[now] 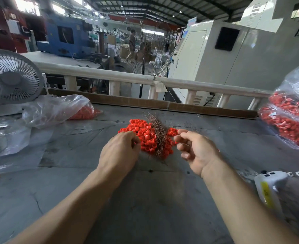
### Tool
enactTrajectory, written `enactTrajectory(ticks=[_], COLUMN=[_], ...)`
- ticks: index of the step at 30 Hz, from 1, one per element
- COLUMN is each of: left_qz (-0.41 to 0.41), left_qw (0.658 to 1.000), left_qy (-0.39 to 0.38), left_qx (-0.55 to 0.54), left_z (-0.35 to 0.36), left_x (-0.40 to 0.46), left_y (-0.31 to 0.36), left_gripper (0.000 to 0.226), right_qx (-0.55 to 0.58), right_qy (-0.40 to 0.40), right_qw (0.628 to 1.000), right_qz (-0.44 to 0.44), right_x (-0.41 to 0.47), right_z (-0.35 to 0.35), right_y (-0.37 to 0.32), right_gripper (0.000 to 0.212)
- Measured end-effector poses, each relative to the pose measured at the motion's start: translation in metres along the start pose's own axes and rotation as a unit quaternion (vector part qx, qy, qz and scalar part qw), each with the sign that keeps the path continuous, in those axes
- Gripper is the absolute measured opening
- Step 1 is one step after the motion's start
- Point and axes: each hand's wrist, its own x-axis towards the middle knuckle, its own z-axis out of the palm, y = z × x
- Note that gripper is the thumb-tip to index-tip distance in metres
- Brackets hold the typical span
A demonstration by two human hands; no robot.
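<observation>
Picking one cap and one wire from the pile

My left hand (120, 148) curls into the red caps (145, 136) heaped mid-surface (145, 199). My right hand (194, 152) hovers by the copper wires (160, 136), thumb and forefinger nearly meeting. I cannot tell if either holds anything. I should lift single pieces gently.

Factory hall, daylight through skylights (27, 4) under dark roof trusses (154, 6); scuffed grey counter (145, 199) backed by white railing (110, 74), white desk fan (11, 78) at left, blue machine (66, 36) and cream machine cabinet (233, 55) beyond, wire-caged floor fan (145, 48) between.
</observation>
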Motion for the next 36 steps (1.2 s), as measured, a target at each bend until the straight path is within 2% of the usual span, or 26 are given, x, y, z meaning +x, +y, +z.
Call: enactTrajectory(ticks=[3, 9, 16, 28, 31, 36], left_qz=[0.031, 0.053, 0.055, 0.022, -0.005, -0.036], left_qw=[0.999, 0.998, 0.997, 0.999, 0.998, 0.992], left_qy=[-0.012, 0.002, 0.008, 0.013, 0.03, 0.012], left_qx=[0.01, 0.045, 0.052, 0.021, 0.059, 0.121], left_z=[0.006, 0.009, 0.012, 0.009, 0.005, 0.0], left_x=[0.001, 0.006, 0.006, 0.004, 0.004, 0.002], left_y=[0.003, 0.003, 0.0, -0.001, -0.002, -0.006], left_gripper=[0.02, 0.038, 0.025, 0.026, 0.028, 0.027], right_qx=[-0.043, -0.047, -0.08, -0.106, -0.105, -0.115], right_qy=[-0.013, -0.033, -0.055, -0.082, -0.079, -0.081], right_qw=[0.999, 0.998, 0.995, 0.99, 0.99, 0.989], right_qz=[-0.016, -0.022, -0.036, -0.052, -0.049, -0.045], right_x=[-0.003, -0.008, -0.006, -0.007, -0.007, -0.008], right_z=[0.003, 0.007, 0.008, 0.009, 0.009, 0.008], right_y=[0.002, 0.005, 0.011, 0.017, 0.016, 0.016], right_gripper=[0.01, 0.006, 0.012, 0.016, 0.015, 0.012])
